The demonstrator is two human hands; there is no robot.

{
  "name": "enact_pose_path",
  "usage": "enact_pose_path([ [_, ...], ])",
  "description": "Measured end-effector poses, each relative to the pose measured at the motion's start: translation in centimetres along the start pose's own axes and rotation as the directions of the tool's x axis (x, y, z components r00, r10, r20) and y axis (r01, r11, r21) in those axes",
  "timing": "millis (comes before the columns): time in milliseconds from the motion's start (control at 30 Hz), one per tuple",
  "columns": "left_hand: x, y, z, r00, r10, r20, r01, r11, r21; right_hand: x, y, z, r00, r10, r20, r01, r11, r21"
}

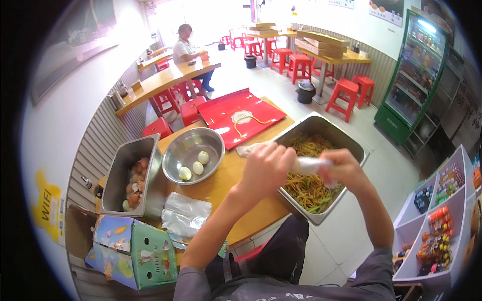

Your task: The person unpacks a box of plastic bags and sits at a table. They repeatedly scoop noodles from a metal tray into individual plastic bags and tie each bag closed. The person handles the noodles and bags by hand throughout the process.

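My left hand [266,169] and my right hand [343,169] are raised over a deep steel pan [326,117]. Stretched between them is a white plastic-wrapped roll [309,165], its right end blurred by motion. Both hands grip it. Inside the pan lies a heap of fried noodles [311,192] with green vegetable pieces. A whitish cloth [250,149] touches the pan's left side, partly behind my left hand. Further left, a round steel bowl [180,150] holds several peeled eggs [197,167], at least one showing yellow yolk.
Another deep steel pan [117,165] holds brown eggs and shells [138,180]. Clear plastic bags [186,213] lie beside a printed carton [150,256]. A red bag [226,113] lies flat behind the bowl. Bottle shelves [418,225] stand right; a seated person [185,49] is beyond.
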State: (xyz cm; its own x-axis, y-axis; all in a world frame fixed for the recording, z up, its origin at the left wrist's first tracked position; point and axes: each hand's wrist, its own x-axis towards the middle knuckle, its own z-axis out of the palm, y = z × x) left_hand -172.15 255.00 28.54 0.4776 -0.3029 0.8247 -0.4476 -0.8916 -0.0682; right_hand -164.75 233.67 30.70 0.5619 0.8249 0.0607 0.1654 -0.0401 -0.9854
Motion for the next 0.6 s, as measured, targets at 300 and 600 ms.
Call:
enact_pose_path([
  [300, 3.3, -2.8, 5.3, 0.987, -0.156, 0.049, 0.147, 0.978, 0.148, 5.6, 1.9, -2.8, 0.974, -0.047, -0.221, 0.147, 0.874, 0.463],
  [600, 4.8, -3.1, 6.4, 0.985, -0.174, -0.012, 0.174, 0.982, 0.068, 3.5, 1.6, -1.7, 0.982, -0.161, -0.100, 0.188, 0.761, 0.621],
])
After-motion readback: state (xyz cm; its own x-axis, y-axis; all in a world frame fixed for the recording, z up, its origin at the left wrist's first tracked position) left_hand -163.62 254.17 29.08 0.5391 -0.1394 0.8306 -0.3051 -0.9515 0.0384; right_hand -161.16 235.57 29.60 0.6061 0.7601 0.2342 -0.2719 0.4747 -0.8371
